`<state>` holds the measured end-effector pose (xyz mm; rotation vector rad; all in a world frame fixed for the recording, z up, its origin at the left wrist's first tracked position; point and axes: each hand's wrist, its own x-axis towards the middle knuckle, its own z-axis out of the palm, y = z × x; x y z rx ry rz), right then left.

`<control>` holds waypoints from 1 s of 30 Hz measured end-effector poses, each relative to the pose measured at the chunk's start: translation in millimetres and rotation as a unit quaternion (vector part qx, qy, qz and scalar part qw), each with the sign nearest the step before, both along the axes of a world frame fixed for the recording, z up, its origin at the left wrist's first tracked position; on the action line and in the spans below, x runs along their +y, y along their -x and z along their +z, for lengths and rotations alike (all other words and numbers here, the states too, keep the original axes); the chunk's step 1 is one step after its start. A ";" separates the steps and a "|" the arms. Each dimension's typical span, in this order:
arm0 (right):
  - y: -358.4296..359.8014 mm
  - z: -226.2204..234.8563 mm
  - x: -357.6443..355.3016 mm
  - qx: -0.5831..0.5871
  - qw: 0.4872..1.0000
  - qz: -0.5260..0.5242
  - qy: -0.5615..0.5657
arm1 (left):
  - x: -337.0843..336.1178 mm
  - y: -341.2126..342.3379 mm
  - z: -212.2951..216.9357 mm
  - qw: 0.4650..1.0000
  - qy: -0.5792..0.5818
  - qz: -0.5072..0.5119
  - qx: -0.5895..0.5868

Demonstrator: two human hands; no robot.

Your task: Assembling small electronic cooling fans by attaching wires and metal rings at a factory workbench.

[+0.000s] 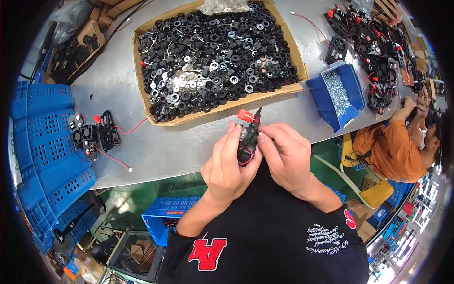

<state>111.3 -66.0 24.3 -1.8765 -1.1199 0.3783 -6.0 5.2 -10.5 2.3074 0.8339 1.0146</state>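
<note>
Between your left hand and right hand | both holding red-capped black assembly | careless pinch could damage red wire

You're holding a small black assembly above the front edge of the bench, its long side pointing away from you; its ribbed red knob tops the far end, a thin red wire curving around the near end.
</note>
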 end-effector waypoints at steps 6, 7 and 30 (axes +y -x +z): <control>5.3 -1.6 3.1 -0.123 0.992 0.010 0.025 | 4.9 1.5 -4.8 1.000 -0.024 -0.004 -0.006; 4.3 -3.3 3.2 -0.123 0.992 0.010 0.025 | 5.2 1.8 -5.2 1.000 -0.020 -0.002 -0.010; -7.7 4.8 9.3 0.109 0.993 0.026 0.024 | 2.1 -3.8 -13.0 0.993 0.070 0.024 -0.095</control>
